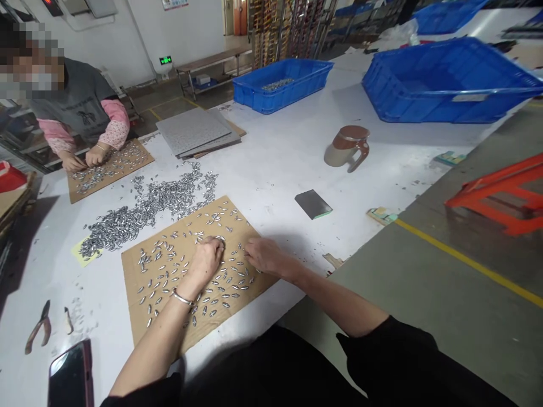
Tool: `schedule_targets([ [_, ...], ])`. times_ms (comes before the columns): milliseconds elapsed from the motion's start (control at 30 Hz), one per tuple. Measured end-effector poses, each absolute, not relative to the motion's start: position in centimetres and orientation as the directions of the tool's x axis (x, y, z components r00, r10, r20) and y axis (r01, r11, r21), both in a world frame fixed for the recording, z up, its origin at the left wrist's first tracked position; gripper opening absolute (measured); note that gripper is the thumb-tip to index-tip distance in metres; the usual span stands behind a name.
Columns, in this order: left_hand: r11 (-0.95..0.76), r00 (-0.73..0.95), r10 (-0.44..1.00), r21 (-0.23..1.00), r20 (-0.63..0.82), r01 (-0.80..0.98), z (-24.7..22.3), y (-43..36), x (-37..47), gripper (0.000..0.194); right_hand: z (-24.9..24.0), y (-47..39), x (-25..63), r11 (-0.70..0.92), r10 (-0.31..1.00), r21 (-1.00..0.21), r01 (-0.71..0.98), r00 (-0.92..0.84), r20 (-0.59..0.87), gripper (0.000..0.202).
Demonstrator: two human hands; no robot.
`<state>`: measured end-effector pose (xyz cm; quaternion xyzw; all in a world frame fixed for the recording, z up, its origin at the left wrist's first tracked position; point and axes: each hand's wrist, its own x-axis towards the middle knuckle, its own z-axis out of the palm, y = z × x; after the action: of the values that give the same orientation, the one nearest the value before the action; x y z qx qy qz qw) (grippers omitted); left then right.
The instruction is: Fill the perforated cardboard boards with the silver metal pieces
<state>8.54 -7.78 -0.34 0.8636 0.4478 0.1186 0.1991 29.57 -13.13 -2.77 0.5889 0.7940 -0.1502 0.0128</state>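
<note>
A cardboard sheet (169, 305) lies before me, strewn with small silver, spindle-shaped metal pieces (227, 280), spaced apart in loose rows. My left hand (207, 259) is over the middle of the sheet, fingers curled in a pinch, with a silver glint of a metal piece at the fingertips. Over the sheet's right edge is my right hand (266, 257), its fingers bent and pressed together; what they hold, if anything, is hidden. A few pieces lie close to its fingertips. Beyond the sheet is a heap of the same metal pieces (159, 200).
A co-worker (85, 107) handles pieces on another cardboard (144, 158). Stacked grey sheets (195, 130), blue bins (278, 93) (424, 85), a lidded mug (345, 148) and a dark block (313, 203) stand beyond. Pliers (40, 328) and a phone (70, 376) lie at left.
</note>
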Motion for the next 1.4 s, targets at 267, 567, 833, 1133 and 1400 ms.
schedule_targets([
  [267, -0.5, 0.564, 0.826, 0.483, 0.014, 0.719, -0.4, -8.5, 7.8, 0.025, -1.7, -12.0, 31.1, 0.323, 0.914, -0.286, 0.902, -0.376, -0.154, 0.021],
  [567, -0.517, 0.584, 0.811, 0.504, 0.029, 0.692, -0.3, -9.4, 8.2, 0.027, -2.0, -15.0, 31.8, 0.222, 0.94, -0.213, 0.951, -0.267, -0.211, 0.018],
  [833, -0.52, 0.576, 0.817, 0.464, 0.027, 0.717, -0.6, -9.4, 7.3, 0.025, -2.7, -14.7, 31.4, 0.247, 0.939, -0.153, 0.957, -0.275, -0.205, 0.021],
  [1133, -0.46, 0.506, 0.863, 0.419, 0.003, 0.783, -0.3, -8.3, 7.1, 0.023, -1.4, -12.4, 30.8, 0.243, 0.965, -0.192, 0.951, -0.257, -0.047, 0.028],
  [1400, -0.427, 0.448, 0.894, 0.282, -0.011, 0.859, -1.9, -6.6, 9.8, 0.012, -1.4, -7.5, 26.0, 0.316, 0.943, -0.226, 0.922, -0.331, -0.032, 0.028],
])
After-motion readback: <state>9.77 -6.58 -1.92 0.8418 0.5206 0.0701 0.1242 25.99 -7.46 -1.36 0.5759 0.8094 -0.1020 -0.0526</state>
